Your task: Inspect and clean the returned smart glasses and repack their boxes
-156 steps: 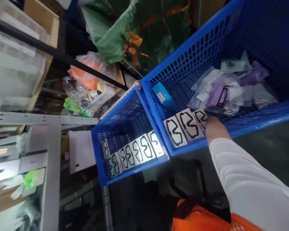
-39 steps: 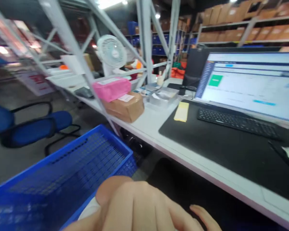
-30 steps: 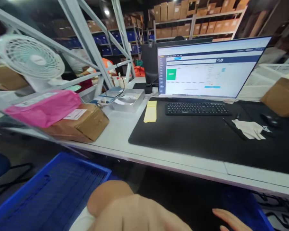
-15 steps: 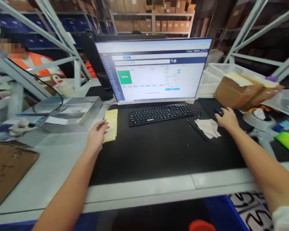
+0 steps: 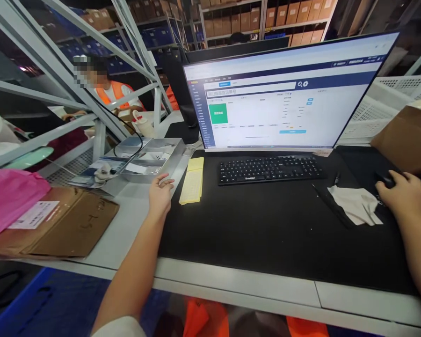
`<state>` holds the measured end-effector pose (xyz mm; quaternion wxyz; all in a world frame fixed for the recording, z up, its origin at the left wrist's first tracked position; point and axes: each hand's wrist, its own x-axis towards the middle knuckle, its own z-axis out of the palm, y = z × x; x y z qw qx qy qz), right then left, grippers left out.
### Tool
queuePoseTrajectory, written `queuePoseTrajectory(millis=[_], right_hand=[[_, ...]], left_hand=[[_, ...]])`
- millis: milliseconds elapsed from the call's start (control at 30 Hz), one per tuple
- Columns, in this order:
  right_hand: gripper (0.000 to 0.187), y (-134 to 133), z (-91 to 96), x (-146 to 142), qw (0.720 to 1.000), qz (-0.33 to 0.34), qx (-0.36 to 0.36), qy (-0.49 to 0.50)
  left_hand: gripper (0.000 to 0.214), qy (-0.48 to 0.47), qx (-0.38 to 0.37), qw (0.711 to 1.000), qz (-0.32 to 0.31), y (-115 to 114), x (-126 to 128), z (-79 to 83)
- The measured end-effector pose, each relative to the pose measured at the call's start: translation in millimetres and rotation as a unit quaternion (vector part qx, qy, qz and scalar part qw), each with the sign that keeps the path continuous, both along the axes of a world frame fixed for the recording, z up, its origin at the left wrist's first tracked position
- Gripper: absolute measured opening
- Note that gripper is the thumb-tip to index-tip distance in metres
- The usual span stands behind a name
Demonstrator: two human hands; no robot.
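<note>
**Hands at either end of the desk mat**

Mat (image 5: 266,224) first, since everything is placed from it: a wide black sheet covering most of the white table (image 5: 136,220), with its long side running left to right in front of the person. Behind its far edge stands the monitor (image 5: 284,93), lit with a form page, and the black keyboard (image 5: 268,169) lies on the mat just in front of the screen, parallel to that edge.

Off the mat's left edge, on bare table, sits a metal tray (image 5: 150,159) holding papers and a cable, and nearer the person a flat cardboard parcel (image 5: 73,224) with a pink bag (image 5: 10,201) on top of it. A yellow pad (image 5: 192,180) lies on the mat's left margin, its long axis pointing away from the person.

The left hand (image 5: 160,194) rests at that same left margin, fingers loosely spread and holding nothing, its tips at the tray's near corner; the yellow pad is just to its right, close but apart.

At the mat's right end the right hand (image 5: 403,196) is cupped over a dark mouse (image 5: 386,179), fingers curled down; the grip itself is hard to make out. A crumpled white cloth (image 5: 354,206) lies just left of that hand, with a black pen (image 5: 330,206) beside it.

Beyond the table, another person in an orange vest (image 5: 112,93) sits behind grey shelf struts, with racks of cartons further back.
</note>
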<state>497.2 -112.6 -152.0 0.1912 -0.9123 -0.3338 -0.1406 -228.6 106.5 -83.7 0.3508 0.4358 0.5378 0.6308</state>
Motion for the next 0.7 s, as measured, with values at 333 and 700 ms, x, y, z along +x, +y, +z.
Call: queuePoseTrajectory(millis=[333,700], right_hand=[[0.069,7,-8.6,20,0.998,0.048,-0.043,-0.001],[0.082,11,-18.4,36,0.996,0.074,0.025,0.034]], left_hand=[[0.043,-0.045,-0.022,0.997,-0.058,-15,13,-6.7],[0.040,-0.025,-0.060,0.993,-0.103,-32,30,-6.3]])
